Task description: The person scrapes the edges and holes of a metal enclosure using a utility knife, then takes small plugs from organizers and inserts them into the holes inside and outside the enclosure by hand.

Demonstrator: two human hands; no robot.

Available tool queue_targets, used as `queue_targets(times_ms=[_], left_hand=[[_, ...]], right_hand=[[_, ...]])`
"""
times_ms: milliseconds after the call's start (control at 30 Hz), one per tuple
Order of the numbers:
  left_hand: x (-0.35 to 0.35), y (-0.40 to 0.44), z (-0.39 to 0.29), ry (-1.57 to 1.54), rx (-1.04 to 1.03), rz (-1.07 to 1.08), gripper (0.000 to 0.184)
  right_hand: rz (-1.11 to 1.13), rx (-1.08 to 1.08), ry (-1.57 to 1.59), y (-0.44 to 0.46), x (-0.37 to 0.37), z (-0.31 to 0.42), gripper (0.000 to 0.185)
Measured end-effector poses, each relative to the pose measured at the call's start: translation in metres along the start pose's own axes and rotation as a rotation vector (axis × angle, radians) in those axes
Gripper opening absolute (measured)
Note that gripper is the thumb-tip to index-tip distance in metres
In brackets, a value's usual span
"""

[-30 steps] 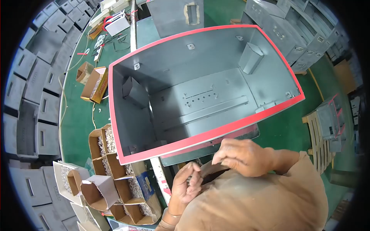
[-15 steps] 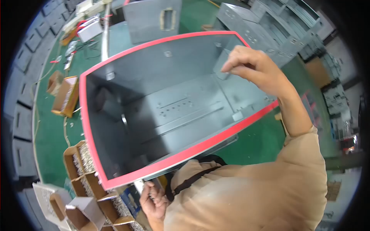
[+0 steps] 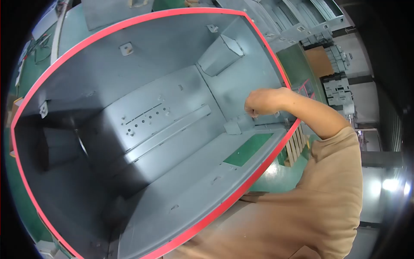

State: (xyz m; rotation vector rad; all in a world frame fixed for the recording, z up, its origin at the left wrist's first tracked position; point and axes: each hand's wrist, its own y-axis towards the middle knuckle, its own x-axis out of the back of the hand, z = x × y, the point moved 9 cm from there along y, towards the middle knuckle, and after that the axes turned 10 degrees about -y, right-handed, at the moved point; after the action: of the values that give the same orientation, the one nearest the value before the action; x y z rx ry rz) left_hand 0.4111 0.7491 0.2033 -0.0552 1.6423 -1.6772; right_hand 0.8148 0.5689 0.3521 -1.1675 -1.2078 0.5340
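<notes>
A large grey metal box (image 3: 172, 99) with a red strip along its rim (image 3: 224, 206) fills most of the view, its open side facing me. My right hand (image 3: 265, 102) reaches over the rim into the right end of the box, near a small bracket (image 3: 233, 127). Its fingers are curled together, and what they hold, if anything, is hidden. A folded metal piece (image 3: 221, 56) is fixed inside, up and left of that hand. Rows of small holes (image 3: 151, 117) mark the inner panel. My left hand is out of view.
Other grey metal cabinets (image 3: 293, 17) stand at the upper right. Behind the box is another grey panel (image 3: 112, 11). A wooden pallet (image 3: 295, 144) lies beyond the right rim. Cables (image 3: 39, 48) lie at the upper left.
The view has moved closer over the box. My right hand has gone from near my body, over the rim, down into the box's right end. My left hand has left the view.
</notes>
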Motion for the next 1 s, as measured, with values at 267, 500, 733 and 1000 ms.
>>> queue_targets(times_ms=[267, 500, 733, 1000], left_hand=[[0.006, 0.012, 0.001, 0.016, 0.04, -0.062, 0.018], [0.009, 0.015, 0.0, 0.009, 0.053, -0.066, 0.018], [0.01, 0.017, 0.001, 0.019, 0.064, -0.067, 0.019], [0.011, 0.019, 0.006, 0.023, 0.066, -0.054, 0.019]], right_hand=[[0.149, -0.091, -0.152, 0.006, -0.027, -0.001, 0.011], [0.334, -0.058, -0.154, 0.011, -0.049, -0.008, 0.009], [0.236, 0.024, -0.194, 0.014, -0.048, -0.008, 0.014], [0.223, 0.041, -0.183, 0.007, -0.034, 0.005, 0.011]])
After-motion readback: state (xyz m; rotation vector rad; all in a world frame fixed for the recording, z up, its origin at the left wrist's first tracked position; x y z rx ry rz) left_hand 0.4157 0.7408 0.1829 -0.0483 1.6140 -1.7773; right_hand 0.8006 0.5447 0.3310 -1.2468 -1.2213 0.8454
